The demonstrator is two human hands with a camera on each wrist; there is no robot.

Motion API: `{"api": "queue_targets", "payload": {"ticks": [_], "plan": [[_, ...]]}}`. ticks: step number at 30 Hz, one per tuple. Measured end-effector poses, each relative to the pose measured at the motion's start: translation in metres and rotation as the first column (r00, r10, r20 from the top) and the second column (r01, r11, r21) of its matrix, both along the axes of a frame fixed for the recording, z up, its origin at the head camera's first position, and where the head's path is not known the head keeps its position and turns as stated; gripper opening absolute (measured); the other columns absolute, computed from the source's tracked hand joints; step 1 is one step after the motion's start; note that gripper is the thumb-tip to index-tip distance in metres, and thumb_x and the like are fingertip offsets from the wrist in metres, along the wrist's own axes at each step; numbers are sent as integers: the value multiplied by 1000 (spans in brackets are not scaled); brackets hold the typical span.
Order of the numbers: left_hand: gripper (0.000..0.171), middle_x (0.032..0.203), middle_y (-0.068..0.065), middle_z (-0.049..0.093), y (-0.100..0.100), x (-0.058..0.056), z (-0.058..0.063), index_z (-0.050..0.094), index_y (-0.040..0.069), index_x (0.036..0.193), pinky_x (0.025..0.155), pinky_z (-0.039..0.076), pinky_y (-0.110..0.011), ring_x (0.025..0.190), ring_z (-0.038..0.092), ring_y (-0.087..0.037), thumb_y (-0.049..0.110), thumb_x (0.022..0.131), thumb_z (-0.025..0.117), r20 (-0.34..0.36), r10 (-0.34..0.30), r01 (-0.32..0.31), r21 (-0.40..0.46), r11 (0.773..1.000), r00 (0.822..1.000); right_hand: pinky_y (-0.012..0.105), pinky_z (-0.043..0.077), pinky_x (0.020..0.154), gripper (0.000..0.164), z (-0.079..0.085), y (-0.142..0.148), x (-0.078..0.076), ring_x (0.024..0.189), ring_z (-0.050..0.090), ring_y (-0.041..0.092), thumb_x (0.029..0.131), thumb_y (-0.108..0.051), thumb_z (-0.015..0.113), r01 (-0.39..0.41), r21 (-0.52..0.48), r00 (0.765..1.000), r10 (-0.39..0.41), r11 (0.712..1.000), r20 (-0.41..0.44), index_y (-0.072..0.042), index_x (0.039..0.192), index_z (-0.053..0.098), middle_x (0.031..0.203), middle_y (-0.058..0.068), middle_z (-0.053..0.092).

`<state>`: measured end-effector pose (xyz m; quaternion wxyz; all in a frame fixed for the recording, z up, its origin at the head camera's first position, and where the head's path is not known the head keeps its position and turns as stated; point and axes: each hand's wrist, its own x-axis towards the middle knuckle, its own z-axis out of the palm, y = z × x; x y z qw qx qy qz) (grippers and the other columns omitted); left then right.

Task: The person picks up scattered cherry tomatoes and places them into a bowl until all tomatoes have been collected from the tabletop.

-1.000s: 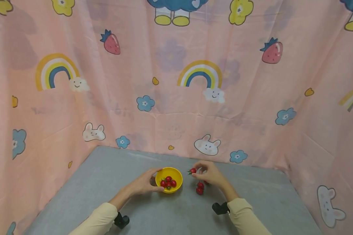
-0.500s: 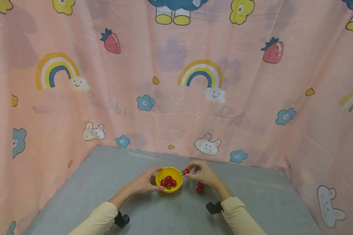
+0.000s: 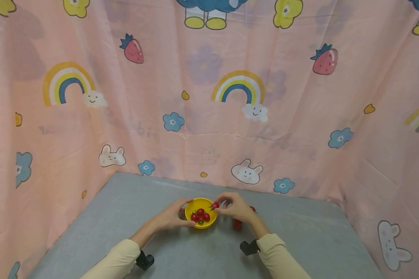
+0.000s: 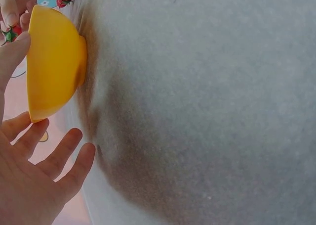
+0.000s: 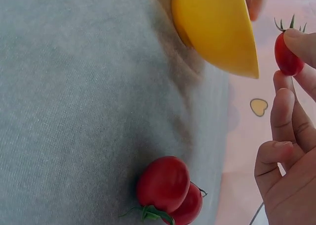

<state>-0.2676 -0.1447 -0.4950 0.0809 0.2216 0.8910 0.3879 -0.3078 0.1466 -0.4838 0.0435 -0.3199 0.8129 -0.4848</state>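
A yellow bowl [image 3: 193,206] stands on the grey table, with several cherry tomatoes [image 3: 200,218] in its bottom. My left hand [image 3: 171,216] holds the bowl's left side: the thumb is at the near rim, fingertips at the far side, as the left wrist view shows with the bowl [image 4: 54,62]. Between thumb and fingers my right hand [image 3: 236,208] pinches one cherry tomato [image 3: 214,205] just over the bowl's right rim. In the right wrist view this tomato [image 5: 288,57] has its green stem end beside the thumb tip.
Right of the bowl, partly under my right forearm, loose cherry tomatoes [image 3: 237,224] lie on the table [image 3: 300,232]; the right wrist view shows two tomatoes [image 5: 163,183] close together. Another red tomato [image 3: 253,209] peeks out behind the right wrist. A pink patterned curtain [image 3: 209,135] encloses the table's back and sides.
My right hand has moved left with the pinched tomato, from beside the bowl to over its right rim. The left hand and the bowl have stayed in place.
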Motion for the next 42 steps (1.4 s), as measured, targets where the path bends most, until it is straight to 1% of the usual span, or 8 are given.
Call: {"api": "queue_targets", "payload": {"ticks": [7,14,17,23,27,30,37,42], "plan": [[83,147,-17,48,1,-1,-1,44,6,151,96,52,-50,114,59,-32,38,86,83,-13,-6,6,-5,1000,1000,41,56,78,23,0,5,0,87,62,27,89,-10,80,6,9,1000,-6,1000,26,-1,109,72,100,8,69],[84,147,-17,48,2,1,0,43,6,152,96,51,-51,115,58,-32,38,85,84,-3,6,-6,-3,1000,1000,44,55,84,26,1,28,3,92,61,30,90,-10,79,27,23,1000,-26,999,-11,3,110,70,105,22,68],[84,147,-17,47,2,1,0,43,5,152,96,51,-51,115,58,-32,38,85,83,-6,3,-3,-2,1000,1000,41,55,83,26,-2,43,4,92,62,31,90,-12,79,57,26,998,-57,998,-24,3,110,71,105,22,68],[84,147,-17,47,0,0,-2,43,5,152,97,51,-52,115,58,-33,38,86,83,-12,2,-2,8,1000,1000,31,53,72,23,-6,72,6,83,60,33,90,-9,78,104,34,994,-102,994,-36,3,109,70,102,18,68],[83,147,-17,48,1,0,-1,43,5,151,97,50,-52,114,58,-33,37,86,83,-20,3,-3,3,1000,1000,31,53,72,24,-8,88,8,82,61,29,91,-8,77,106,21,993,-105,994,-51,6,109,69,99,16,68],[83,147,-17,48,1,1,0,43,5,151,97,50,-52,114,58,-33,37,86,83,-22,1,-1,-1,1000,1000,32,53,75,23,-9,96,9,85,60,27,91,-8,77,124,40,991,-122,992,-52,4,109,70,101,17,68],[83,147,-17,47,1,1,0,43,6,152,97,51,-52,115,58,-33,37,85,83,-15,-2,2,4,1000,1000,33,54,78,25,-10,109,14,91,62,32,92,-11,77,137,53,989,-134,989,-65,4,111,70,104,18,69],[83,148,-18,47,1,0,-2,43,5,151,97,51,-52,115,58,-34,37,86,83,-17,-9,10,9,1000,1000,33,54,77,24,-16,117,15,91,63,29,91,-11,77,146,49,987,-142,988,-78,3,110,70,104,18,70]]}}
